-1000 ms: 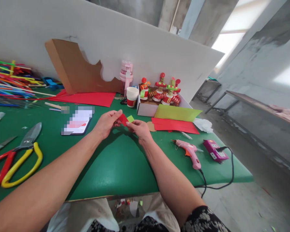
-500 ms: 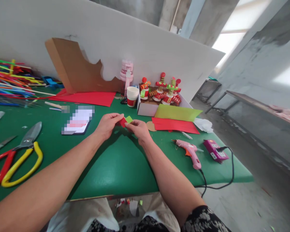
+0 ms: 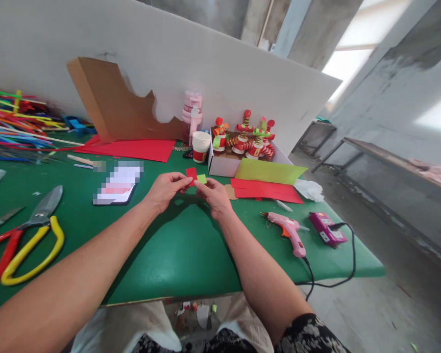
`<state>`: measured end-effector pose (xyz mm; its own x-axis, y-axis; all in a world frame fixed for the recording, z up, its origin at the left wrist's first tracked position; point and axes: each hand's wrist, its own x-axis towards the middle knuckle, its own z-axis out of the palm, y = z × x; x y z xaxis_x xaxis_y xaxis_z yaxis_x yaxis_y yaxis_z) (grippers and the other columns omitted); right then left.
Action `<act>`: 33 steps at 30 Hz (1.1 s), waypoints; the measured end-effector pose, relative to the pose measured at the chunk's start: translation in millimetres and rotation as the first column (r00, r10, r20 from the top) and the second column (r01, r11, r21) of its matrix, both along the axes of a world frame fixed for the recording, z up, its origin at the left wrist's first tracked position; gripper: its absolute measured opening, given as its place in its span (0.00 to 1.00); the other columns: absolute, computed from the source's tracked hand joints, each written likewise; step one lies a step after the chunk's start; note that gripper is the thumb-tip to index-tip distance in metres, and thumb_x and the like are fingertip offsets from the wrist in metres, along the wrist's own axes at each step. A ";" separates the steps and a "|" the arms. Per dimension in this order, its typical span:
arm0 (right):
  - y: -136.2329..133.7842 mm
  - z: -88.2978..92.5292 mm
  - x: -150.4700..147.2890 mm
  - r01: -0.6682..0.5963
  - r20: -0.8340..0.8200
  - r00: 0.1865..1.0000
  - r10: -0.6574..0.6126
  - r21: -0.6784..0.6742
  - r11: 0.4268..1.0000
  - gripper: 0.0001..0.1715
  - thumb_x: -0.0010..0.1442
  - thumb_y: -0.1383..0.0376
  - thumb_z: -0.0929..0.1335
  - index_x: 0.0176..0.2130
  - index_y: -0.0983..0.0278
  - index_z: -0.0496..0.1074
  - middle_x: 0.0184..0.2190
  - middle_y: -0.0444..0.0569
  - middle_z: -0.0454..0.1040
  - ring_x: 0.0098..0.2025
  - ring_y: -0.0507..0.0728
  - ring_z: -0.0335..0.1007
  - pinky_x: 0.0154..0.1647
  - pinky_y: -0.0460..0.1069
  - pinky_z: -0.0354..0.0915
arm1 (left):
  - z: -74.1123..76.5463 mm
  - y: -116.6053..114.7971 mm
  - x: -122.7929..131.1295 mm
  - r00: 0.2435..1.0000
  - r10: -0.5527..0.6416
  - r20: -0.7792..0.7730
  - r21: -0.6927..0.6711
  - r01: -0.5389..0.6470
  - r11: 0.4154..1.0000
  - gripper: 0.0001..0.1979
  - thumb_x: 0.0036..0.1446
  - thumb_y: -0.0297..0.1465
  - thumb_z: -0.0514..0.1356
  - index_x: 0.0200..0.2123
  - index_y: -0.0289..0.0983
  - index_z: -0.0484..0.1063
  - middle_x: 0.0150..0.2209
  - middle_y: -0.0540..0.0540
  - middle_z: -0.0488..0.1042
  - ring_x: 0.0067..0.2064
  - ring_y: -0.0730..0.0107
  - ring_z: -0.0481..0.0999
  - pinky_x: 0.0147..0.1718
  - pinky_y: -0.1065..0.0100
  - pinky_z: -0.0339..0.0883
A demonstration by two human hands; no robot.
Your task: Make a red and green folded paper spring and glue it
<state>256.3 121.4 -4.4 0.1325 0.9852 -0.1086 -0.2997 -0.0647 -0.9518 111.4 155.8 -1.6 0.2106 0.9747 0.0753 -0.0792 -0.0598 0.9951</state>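
Note:
My left hand (image 3: 166, 189) and my right hand (image 3: 215, 194) meet above the green table (image 3: 176, 255), fingers pinched. Between them they hold small paper strips: a red piece (image 3: 191, 173) sticks up by my left fingertips and a light green piece (image 3: 202, 179) by my right fingertips. The two pieces touch or cross where my fingers meet; how they join is hidden.
Large scissors (image 3: 29, 235) with red and yellow handles lie at the left, a phone (image 3: 119, 184) beside them. A pink glue gun (image 3: 288, 231) and its cord lie at the right. A white box (image 3: 228, 164) of paper figures, a paper cup (image 3: 200, 146) and red and green sheets (image 3: 268, 181) stand behind.
The red piece has turned from lying flat between my hands to standing upright, and the green piece has come out beside it. Both hands have shifted slightly up and away.

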 end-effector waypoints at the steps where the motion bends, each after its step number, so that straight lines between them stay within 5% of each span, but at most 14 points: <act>1: 0.3 0.5 0.5 0.005 0.000 1.000 -0.005 0.000 1.000 0.18 0.40 0.56 0.79 0.27 0.63 0.75 0.24 0.40 0.73 0.26 0.48 0.65 0.34 0.46 0.65 | 0.2 0.0 -0.3 1.000 -0.013 -0.017 -0.001 0.013 1.000 0.17 0.39 0.44 0.72 0.21 0.37 0.74 0.20 0.51 0.70 0.24 0.73 0.65 0.26 0.69 0.59; 8: 4.6 -3.6 0.1 0.063 -0.053 0.997 -0.062 0.023 0.998 0.15 0.39 0.59 0.79 0.24 0.62 0.75 0.24 0.40 0.73 0.28 0.49 0.65 0.36 0.47 0.63 | 2.2 -5.7 3.1 0.989 -0.150 -0.002 -0.059 0.149 0.987 0.20 0.39 0.47 0.72 0.26 0.37 0.74 0.23 0.51 0.72 0.25 0.73 0.67 0.28 0.69 0.62; 13: 4.6 -4.1 -1.3 0.068 -0.057 0.996 -0.067 0.031 0.997 0.15 0.40 0.58 0.79 0.23 0.62 0.73 0.22 0.39 0.71 0.27 0.49 0.64 0.34 0.47 0.63 | 1.0 -6.1 4.7 0.994 -0.104 -0.039 0.020 0.104 0.994 0.19 0.36 0.44 0.73 0.25 0.36 0.74 0.22 0.51 0.72 0.25 0.74 0.67 0.28 0.69 0.60; 18: 4.9 4.2 2.5 0.058 -0.072 0.995 -0.064 -0.086 0.995 0.21 0.50 0.47 0.74 0.24 0.62 0.74 0.23 0.45 0.73 0.27 0.53 0.68 0.32 0.49 0.66 | 0.4 -4.2 3.5 0.996 -0.088 -0.032 -0.013 0.088 0.996 0.18 0.35 0.43 0.73 0.24 0.37 0.74 0.21 0.52 0.72 0.23 0.74 0.66 0.26 0.68 0.60; 25: 3.0 -1.7 0.3 0.030 0.083 0.996 -0.035 0.057 0.998 0.17 0.40 0.57 0.80 0.25 0.63 0.76 0.23 0.41 0.73 0.27 0.49 0.66 0.35 0.47 0.64 | 4.3 -5.8 1.9 0.982 -0.169 -0.089 -0.006 0.169 0.986 0.16 0.37 0.42 0.73 0.22 0.37 0.74 0.19 0.51 0.71 0.23 0.73 0.66 0.25 0.68 0.60; 33: 6.8 3.8 6.3 0.068 -0.108 0.991 -0.078 -0.086 0.994 0.17 0.56 0.53 0.73 0.25 0.62 0.74 0.21 0.43 0.72 0.24 0.50 0.67 0.32 0.47 0.67 | 5.8 -4.5 0.4 0.997 -0.069 0.029 -0.104 0.072 0.992 0.17 0.33 0.39 0.74 0.23 0.37 0.73 0.20 0.52 0.71 0.23 0.74 0.67 0.25 0.69 0.60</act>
<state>262.6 128.2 -0.6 0.1863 0.9606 -0.2062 -0.4101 -0.1147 -0.9048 111.7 151.3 4.1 0.2784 0.9603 -0.0199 -0.1048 0.0510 0.9932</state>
